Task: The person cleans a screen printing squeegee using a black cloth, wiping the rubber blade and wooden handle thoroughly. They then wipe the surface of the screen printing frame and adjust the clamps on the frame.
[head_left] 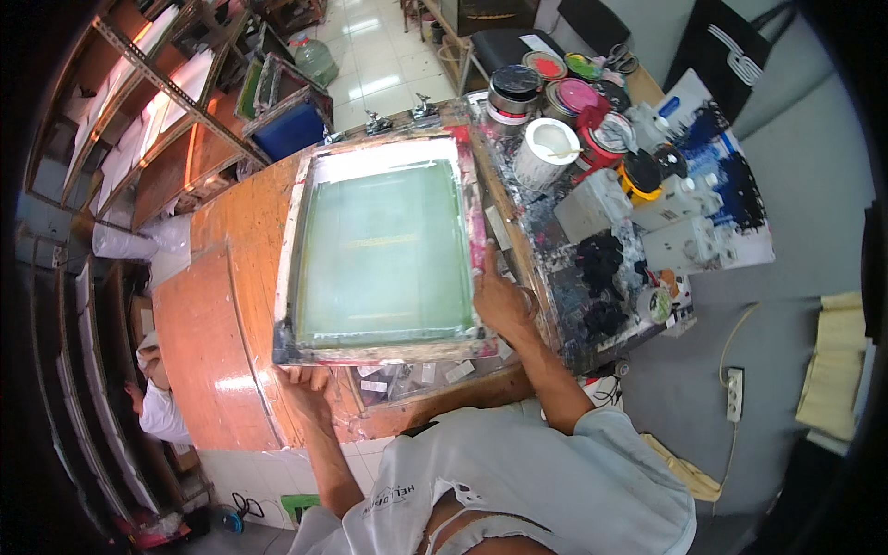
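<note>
A screen printing frame (285, 250) with a pale green mesh lies over the worktable in front of me. A faint yellowish print shows across the middle of its mesh. My left hand (303, 379) grips the near edge close to the left corner, its fingers curled and partly hidden under the frame. At the right side, my right hand (504, 301) holds the frame's edge, with the index finger stretched along it and the thumb side hidden. Below the near edge, small pale pieces (459, 371) show on a glassy surface.
Ink cans and a white bucket (546, 155) crowd the stained side table (555, 245) at right, beside grey jugs (592, 202). Metal hinge clamps (376, 121) stand at the table's far edge. Shelves (139, 55) line the left, where another person's sleeve (165, 414) shows.
</note>
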`<action>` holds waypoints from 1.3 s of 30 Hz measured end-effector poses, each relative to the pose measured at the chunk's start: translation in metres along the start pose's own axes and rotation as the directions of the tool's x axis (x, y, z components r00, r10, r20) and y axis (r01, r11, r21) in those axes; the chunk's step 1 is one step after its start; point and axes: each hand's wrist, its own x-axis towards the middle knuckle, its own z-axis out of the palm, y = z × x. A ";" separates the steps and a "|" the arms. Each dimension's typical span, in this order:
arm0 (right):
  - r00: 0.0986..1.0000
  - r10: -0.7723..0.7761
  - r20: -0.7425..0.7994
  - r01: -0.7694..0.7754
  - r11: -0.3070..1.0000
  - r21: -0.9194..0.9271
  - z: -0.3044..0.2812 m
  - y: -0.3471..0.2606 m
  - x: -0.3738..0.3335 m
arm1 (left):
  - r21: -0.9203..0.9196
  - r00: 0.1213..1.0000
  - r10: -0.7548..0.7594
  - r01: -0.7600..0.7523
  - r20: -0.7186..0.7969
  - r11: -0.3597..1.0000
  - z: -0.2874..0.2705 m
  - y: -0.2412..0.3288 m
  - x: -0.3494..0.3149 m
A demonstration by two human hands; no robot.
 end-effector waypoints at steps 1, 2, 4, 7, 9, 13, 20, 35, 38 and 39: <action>1.000 -0.010 -0.008 0.011 1.000 0.025 0.014 0.000 -0.004 | -0.180 0.950 -0.127 0.184 0.285 0.966 -0.001 -0.010 -0.013; 1.000 -0.018 -0.018 0.019 0.998 0.052 0.029 0.001 -0.007 | -0.210 0.917 -0.126 0.217 0.378 0.953 0.006 -0.024 -0.026; 0.999 -0.021 -0.024 0.024 0.994 0.106 0.042 -0.008 -0.021 | -0.262 0.829 -0.106 0.291 0.549 0.920 0.028 -0.044 -0.055; 0.981 -0.114 -0.159 0.113 0.993 -0.012 0.051 0.004 -0.028 | -0.319 0.884 -0.068 0.238 0.463 0.917 0.021 -0.064 -0.038; 0.971 -0.091 -0.219 0.077 0.994 -0.072 0.030 0.010 -0.039 | -0.281 0.874 -0.047 0.206 0.484 0.938 0.027 -0.050 -0.052; 0.906 -0.211 -0.368 0.109 0.954 -0.278 0.030 0.080 -0.041 | -0.201 0.885 -0.048 0.157 0.464 0.967 0.033 -0.041 -0.058; 0.950 0.003 -0.313 -0.083 0.967 -0.242 0.004 0.136 -0.065 | -0.006 0.954 -0.052 0.056 0.295 0.998 0.028 -0.043 -0.052; 0.403 -0.453 -0.795 0.200 0.891 -0.407 -0.364 0.116 0.151 | -0.026 1.000 0.021 -0.021 0.011 0.999 0.006 -0.058 -0.023; 0.546 -0.389 -0.742 0.074 0.905 -0.419 -0.415 0.118 0.225 | 0.011 1.000 0.006 -0.006 0.008 1.000 0.009 -0.057 -0.025; 0.600 -0.382 -0.703 0.040 0.892 -0.451 -0.431 0.127 0.250 | 0.016 1.000 0.006 -0.006 -0.007 1.000 0.014 -0.058 -0.024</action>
